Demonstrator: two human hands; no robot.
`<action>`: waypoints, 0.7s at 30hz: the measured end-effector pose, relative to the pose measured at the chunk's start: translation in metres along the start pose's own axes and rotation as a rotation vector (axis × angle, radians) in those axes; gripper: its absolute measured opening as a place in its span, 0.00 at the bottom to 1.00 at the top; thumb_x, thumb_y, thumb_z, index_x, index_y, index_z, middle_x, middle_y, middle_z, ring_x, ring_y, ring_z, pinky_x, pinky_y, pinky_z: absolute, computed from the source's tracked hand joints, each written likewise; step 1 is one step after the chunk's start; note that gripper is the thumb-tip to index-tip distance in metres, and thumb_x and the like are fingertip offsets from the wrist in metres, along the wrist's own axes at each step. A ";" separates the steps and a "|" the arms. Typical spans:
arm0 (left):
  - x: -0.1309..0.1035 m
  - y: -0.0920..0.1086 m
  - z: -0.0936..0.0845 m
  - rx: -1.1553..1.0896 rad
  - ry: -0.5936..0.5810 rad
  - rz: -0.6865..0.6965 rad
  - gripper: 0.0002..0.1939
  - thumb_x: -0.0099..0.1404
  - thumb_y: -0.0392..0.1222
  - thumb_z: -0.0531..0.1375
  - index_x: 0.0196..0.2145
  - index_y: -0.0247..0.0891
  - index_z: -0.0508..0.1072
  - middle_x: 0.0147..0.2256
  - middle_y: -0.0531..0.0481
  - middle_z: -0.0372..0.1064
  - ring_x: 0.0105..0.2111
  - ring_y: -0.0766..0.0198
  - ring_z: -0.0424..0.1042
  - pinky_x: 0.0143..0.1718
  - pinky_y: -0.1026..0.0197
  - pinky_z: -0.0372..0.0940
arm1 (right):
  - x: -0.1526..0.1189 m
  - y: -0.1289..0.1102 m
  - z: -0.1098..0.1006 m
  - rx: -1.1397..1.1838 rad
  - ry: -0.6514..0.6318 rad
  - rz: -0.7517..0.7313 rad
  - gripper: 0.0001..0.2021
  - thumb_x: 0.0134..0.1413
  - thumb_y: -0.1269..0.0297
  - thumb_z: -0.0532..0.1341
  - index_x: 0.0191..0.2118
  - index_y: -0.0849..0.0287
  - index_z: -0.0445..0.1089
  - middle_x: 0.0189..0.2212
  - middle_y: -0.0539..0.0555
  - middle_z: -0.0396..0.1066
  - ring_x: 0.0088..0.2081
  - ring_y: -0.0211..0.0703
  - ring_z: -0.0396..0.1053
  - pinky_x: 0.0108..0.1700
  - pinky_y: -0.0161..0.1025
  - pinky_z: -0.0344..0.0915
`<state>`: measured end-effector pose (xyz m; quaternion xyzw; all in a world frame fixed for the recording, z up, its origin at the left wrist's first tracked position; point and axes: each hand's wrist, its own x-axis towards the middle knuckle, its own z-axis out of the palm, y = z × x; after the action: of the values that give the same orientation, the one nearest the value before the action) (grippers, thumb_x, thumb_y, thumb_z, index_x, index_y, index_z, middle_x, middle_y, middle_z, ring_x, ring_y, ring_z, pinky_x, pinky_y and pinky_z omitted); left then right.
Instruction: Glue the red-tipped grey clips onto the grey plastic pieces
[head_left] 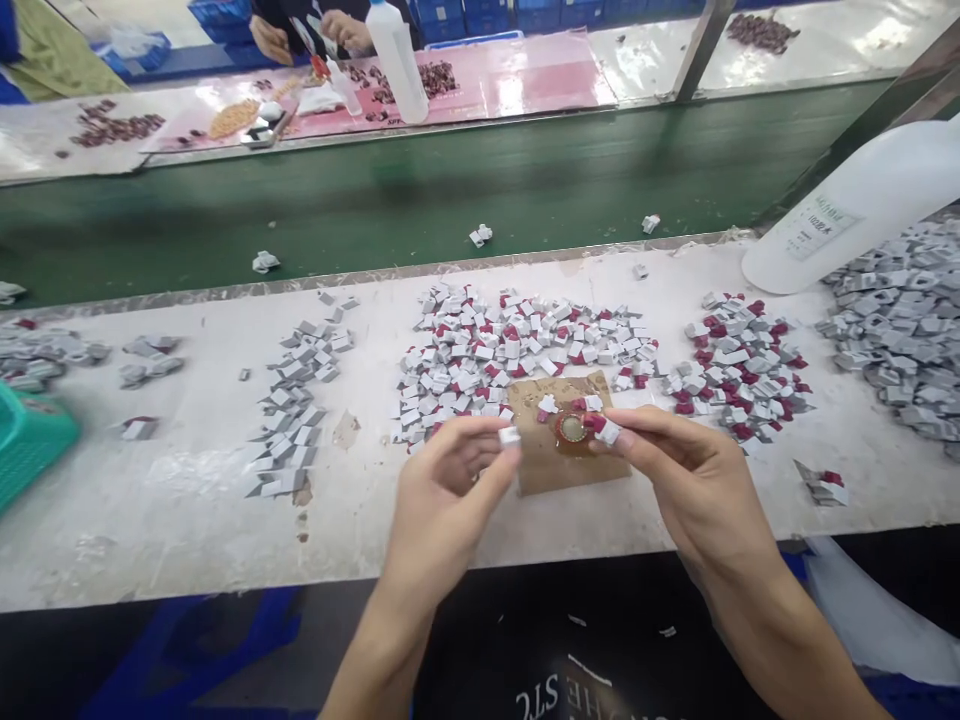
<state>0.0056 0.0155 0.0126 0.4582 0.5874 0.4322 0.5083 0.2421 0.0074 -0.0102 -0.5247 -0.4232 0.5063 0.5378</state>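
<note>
Between thumb and fingertips, my left hand (442, 495) pinches a small white plastic piece (510, 437). My right hand (694, 480) grips a small white-and-maroon plastic piece (602, 428), its maroon end pointing left. Both hands are raised over the near side of a brown cardboard square (540, 470). On that cardboard sits a round cap-like dish (572, 428) with a wet brown patch around it. Two more white-and-maroon pieces lie beside the dish. Behind the cardboard spreads a large pile of white-and-maroon pieces (517, 335).
A second mixed pile (739, 365) lies to the right, grey-white pieces (296, 410) to the left. A large white bottle (847, 215) leans at the right by a grey heap (907, 320). A green basket (34, 445) stands at left. Across the green conveyor belt (375, 200), another person's hands work.
</note>
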 end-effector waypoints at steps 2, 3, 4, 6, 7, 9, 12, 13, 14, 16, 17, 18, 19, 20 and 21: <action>0.007 0.007 0.024 -0.163 -0.125 0.001 0.09 0.71 0.44 0.78 0.47 0.43 0.87 0.43 0.48 0.90 0.43 0.58 0.89 0.47 0.61 0.85 | 0.003 -0.001 -0.001 0.143 -0.036 0.086 0.07 0.67 0.54 0.81 0.48 0.42 0.93 0.47 0.53 0.92 0.49 0.53 0.91 0.55 0.47 0.89; 0.009 0.009 0.033 -0.230 -0.173 -0.005 0.09 0.72 0.44 0.77 0.47 0.43 0.87 0.44 0.47 0.90 0.44 0.59 0.90 0.49 0.61 0.85 | 0.004 -0.002 -0.001 0.187 -0.052 0.115 0.08 0.66 0.53 0.81 0.48 0.43 0.93 0.47 0.54 0.92 0.49 0.55 0.91 0.56 0.49 0.89; 0.011 0.009 0.041 -0.283 -0.218 -0.014 0.09 0.73 0.44 0.77 0.48 0.42 0.87 0.46 0.47 0.91 0.46 0.59 0.91 0.51 0.61 0.85 | 0.005 -0.004 -0.002 0.218 -0.058 0.130 0.09 0.65 0.52 0.82 0.48 0.44 0.93 0.47 0.54 0.92 0.49 0.55 0.91 0.57 0.51 0.89; 0.015 0.009 0.051 -0.348 -0.291 -0.024 0.09 0.75 0.44 0.76 0.49 0.41 0.87 0.47 0.46 0.91 0.49 0.58 0.91 0.54 0.61 0.85 | 0.005 -0.006 -0.002 0.256 -0.042 0.135 0.10 0.64 0.51 0.83 0.47 0.44 0.93 0.46 0.54 0.92 0.47 0.55 0.91 0.57 0.52 0.90; 0.016 0.008 0.054 -0.363 -0.316 -0.024 0.09 0.75 0.44 0.76 0.50 0.41 0.87 0.48 0.45 0.91 0.49 0.57 0.91 0.55 0.61 0.85 | 0.005 -0.007 -0.003 0.264 -0.026 0.132 0.10 0.63 0.51 0.83 0.46 0.44 0.93 0.46 0.54 0.92 0.47 0.55 0.91 0.57 0.52 0.90; 0.019 0.006 0.057 -0.368 -0.340 -0.028 0.09 0.75 0.44 0.76 0.50 0.41 0.87 0.48 0.45 0.91 0.50 0.57 0.91 0.56 0.60 0.84 | 0.005 -0.007 -0.003 0.262 -0.005 0.124 0.10 0.62 0.50 0.84 0.46 0.44 0.93 0.46 0.54 0.92 0.47 0.55 0.91 0.56 0.51 0.90; 0.021 0.004 0.058 -0.354 -0.335 -0.044 0.09 0.76 0.44 0.76 0.50 0.41 0.87 0.48 0.45 0.91 0.51 0.55 0.91 0.56 0.59 0.85 | 0.005 -0.006 -0.004 0.249 0.007 0.112 0.09 0.61 0.49 0.84 0.45 0.42 0.94 0.46 0.54 0.92 0.47 0.55 0.91 0.56 0.50 0.89; 0.021 0.004 0.058 -0.350 -0.334 -0.049 0.09 0.76 0.44 0.76 0.50 0.41 0.87 0.49 0.45 0.91 0.51 0.55 0.91 0.56 0.59 0.85 | 0.005 -0.005 -0.005 0.240 0.010 0.107 0.09 0.62 0.49 0.84 0.45 0.42 0.94 0.46 0.54 0.92 0.48 0.54 0.91 0.56 0.49 0.89; 0.022 0.003 0.058 -0.347 -0.337 -0.049 0.09 0.76 0.44 0.76 0.50 0.41 0.87 0.49 0.46 0.91 0.51 0.56 0.91 0.56 0.59 0.85 | 0.005 -0.004 -0.005 0.227 0.011 0.101 0.09 0.62 0.50 0.84 0.45 0.42 0.94 0.47 0.54 0.92 0.48 0.54 0.91 0.55 0.49 0.89; 0.023 0.002 0.056 -0.343 -0.343 -0.035 0.08 0.75 0.43 0.77 0.49 0.41 0.88 0.48 0.47 0.91 0.50 0.57 0.91 0.55 0.61 0.85 | 0.006 -0.002 -0.007 0.178 -0.001 0.082 0.08 0.64 0.52 0.82 0.46 0.42 0.94 0.47 0.54 0.92 0.49 0.52 0.90 0.54 0.45 0.88; 0.024 0.002 0.055 -0.336 -0.347 -0.024 0.07 0.74 0.42 0.77 0.48 0.42 0.88 0.47 0.48 0.91 0.49 0.59 0.91 0.55 0.63 0.84 | 0.006 -0.002 -0.009 0.143 -0.017 0.068 0.07 0.66 0.54 0.81 0.47 0.42 0.94 0.47 0.54 0.92 0.49 0.51 0.90 0.53 0.43 0.88; 0.025 0.001 0.054 -0.323 -0.351 -0.010 0.06 0.74 0.41 0.77 0.47 0.42 0.88 0.46 0.48 0.91 0.48 0.60 0.91 0.54 0.64 0.84 | 0.007 -0.002 -0.011 0.108 -0.041 0.055 0.06 0.68 0.56 0.81 0.48 0.42 0.93 0.46 0.53 0.91 0.48 0.50 0.90 0.52 0.41 0.87; 0.025 0.001 0.053 -0.303 -0.357 0.004 0.06 0.74 0.40 0.77 0.47 0.43 0.89 0.46 0.49 0.91 0.47 0.61 0.91 0.53 0.65 0.84 | 0.007 -0.003 -0.012 0.079 -0.074 0.041 0.06 0.69 0.58 0.80 0.49 0.41 0.93 0.45 0.53 0.91 0.48 0.48 0.90 0.51 0.40 0.87; 0.026 0.002 0.051 -0.278 -0.367 0.017 0.06 0.74 0.39 0.77 0.47 0.44 0.89 0.45 0.50 0.91 0.47 0.61 0.91 0.52 0.65 0.84 | 0.008 -0.005 -0.014 0.059 -0.109 0.029 0.07 0.69 0.59 0.79 0.49 0.40 0.93 0.44 0.53 0.91 0.47 0.47 0.89 0.49 0.38 0.86; 0.026 0.003 0.049 -0.251 -0.380 0.029 0.06 0.74 0.38 0.77 0.47 0.45 0.89 0.45 0.50 0.91 0.46 0.61 0.91 0.52 0.65 0.84 | 0.009 -0.007 -0.016 0.047 -0.143 0.018 0.07 0.70 0.60 0.79 0.50 0.40 0.93 0.44 0.53 0.90 0.47 0.47 0.89 0.49 0.38 0.85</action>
<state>0.0529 0.0438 0.0044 0.4731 0.4160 0.4150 0.6565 0.2601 0.0148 -0.0058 -0.4783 -0.4440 0.5570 0.5137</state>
